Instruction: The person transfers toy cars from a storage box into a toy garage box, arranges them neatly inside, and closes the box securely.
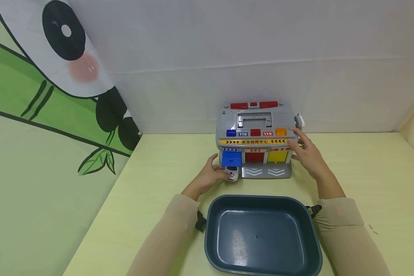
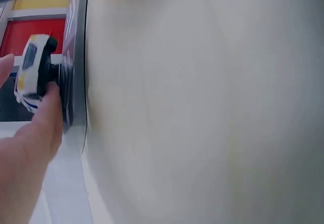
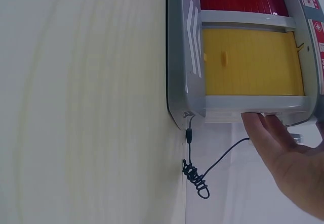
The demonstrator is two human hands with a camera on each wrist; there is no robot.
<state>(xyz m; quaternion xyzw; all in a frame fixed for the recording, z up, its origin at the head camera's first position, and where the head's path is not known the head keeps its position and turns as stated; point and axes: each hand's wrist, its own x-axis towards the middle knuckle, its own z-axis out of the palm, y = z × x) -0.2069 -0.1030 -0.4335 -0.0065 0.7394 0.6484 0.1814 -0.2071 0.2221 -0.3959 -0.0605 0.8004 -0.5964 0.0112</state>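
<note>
A grey toy garage [image 1: 255, 130] with a handle in its roof stands at the back of the table. My left hand [image 1: 209, 177] holds a small white toy car [image 1: 232, 174] at the garage's left bay, with a finger along the car's underside in the left wrist view. That bay's blue door [image 1: 231, 158] is swung up and out above the car. The red door [image 1: 254, 157] and the yellow door [image 3: 248, 62] are down. My right hand [image 1: 308, 155] grips the garage's right end, thumb at the front edge of the roof and fingers against the side wall.
A dark blue-grey plastic tray [image 1: 258, 239] lies in front of the garage, between my forearms. A coiled dark cord [image 3: 195, 176] hangs by the garage's right end, where a white piece [image 1: 299, 120] sticks out. The wall [image 1: 193, 92] rises behind the table.
</note>
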